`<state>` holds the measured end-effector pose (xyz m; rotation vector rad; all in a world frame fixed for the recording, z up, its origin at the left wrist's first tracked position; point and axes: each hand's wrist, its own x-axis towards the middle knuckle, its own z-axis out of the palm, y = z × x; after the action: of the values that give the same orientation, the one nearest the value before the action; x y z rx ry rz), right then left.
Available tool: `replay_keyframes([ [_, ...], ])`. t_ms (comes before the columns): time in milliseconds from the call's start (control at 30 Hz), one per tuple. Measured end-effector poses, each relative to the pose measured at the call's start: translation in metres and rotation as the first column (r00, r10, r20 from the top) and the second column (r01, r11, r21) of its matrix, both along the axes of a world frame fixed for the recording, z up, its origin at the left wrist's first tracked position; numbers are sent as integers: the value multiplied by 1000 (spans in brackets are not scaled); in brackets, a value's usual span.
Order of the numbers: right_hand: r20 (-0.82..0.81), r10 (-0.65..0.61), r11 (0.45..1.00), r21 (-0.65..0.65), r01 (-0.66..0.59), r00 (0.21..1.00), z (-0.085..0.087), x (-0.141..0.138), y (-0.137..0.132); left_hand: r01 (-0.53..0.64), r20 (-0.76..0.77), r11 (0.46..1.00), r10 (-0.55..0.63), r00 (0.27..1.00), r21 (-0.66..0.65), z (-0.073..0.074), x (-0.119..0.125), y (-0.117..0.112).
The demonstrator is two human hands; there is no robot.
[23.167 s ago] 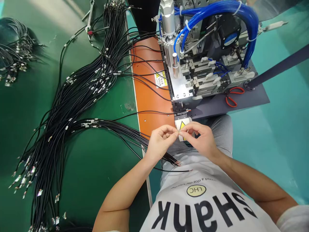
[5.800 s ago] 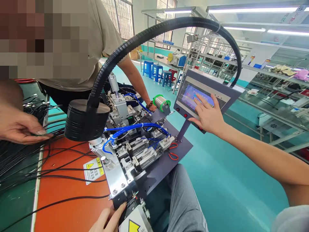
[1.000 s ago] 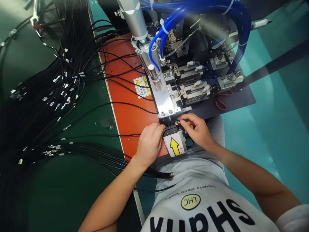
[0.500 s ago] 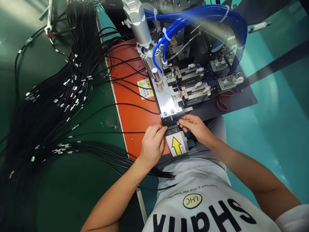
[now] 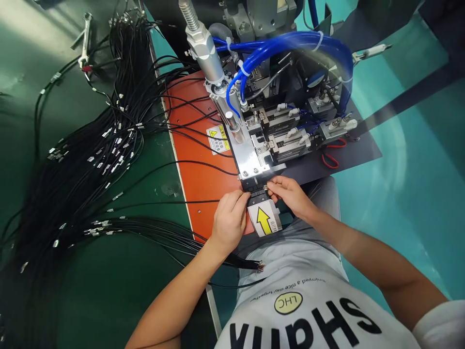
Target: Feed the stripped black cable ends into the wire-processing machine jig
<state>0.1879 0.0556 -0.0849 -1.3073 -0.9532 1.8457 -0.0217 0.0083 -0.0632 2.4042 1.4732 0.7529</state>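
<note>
My left hand (image 5: pixel 228 218) is curled at the front of the machine (image 5: pixel 261 140), fingertips pinching a black cable (image 5: pixel 181 201) that runs left across the orange plate (image 5: pixel 198 160). On the other side, my right hand (image 5: pixel 290 194) pinches the cable's small metal tip at the machine's black front slot (image 5: pixel 258 185). Just below both hands sits a white block with a yellow arrow (image 5: pixel 264 220). A bundle of black cables (image 5: pixel 145 230) lies by my left forearm, its bare ends over my lap.
Many black cables with metal terminals (image 5: pixel 90 155) are spread over the green table (image 5: pixel 109 291). Blue air hoses (image 5: pixel 290 46) arch over the machine. Red-handled scissors (image 5: pixel 332 152) lie on the dark base plate. A wrench (image 5: pixel 85 36) rests at the far left.
The view has shifted slightly; both hands stay pinched at the machine's front slot, the right hand a little closer to the slot than one second ago.
</note>
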Motion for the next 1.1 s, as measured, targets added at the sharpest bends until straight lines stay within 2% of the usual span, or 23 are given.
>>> replay_keyframes([
  [167,30,30,996,82,-32,999,-5,0,2,-11,2,1000,11,1000,16,2,1,-1],
  [300,122,-17,975,221,-11,992,7,3,-6,-7,21,1000,7,1000,17,4,0,-2],
  [400,311,-98,897,438,-51,945,16,6,-18,-3,3,999,3,1000,42,3,0,-3],
  [467,373,-121,858,505,-92,920,16,7,-25,-4,-13,998,5,1000,66,4,0,-3],
  [567,256,-102,921,389,-6,961,8,7,-27,-2,-38,997,5,999,73,10,0,-3],
  [667,120,-93,967,247,61,988,-2,5,-22,-3,-81,1000,4,997,12,17,-5,-6],
  [767,77,-83,973,220,64,994,-7,0,-16,-63,-143,998,66,988,24,18,-17,-14],
  [900,0,-84,982,169,82,997,-9,-8,-14,-77,-205,989,102,973,124,8,-29,-27],
  [1100,-108,-71,995,59,77,992,-9,-10,-12,-72,-247,978,120,962,195,0,-24,-32],
])
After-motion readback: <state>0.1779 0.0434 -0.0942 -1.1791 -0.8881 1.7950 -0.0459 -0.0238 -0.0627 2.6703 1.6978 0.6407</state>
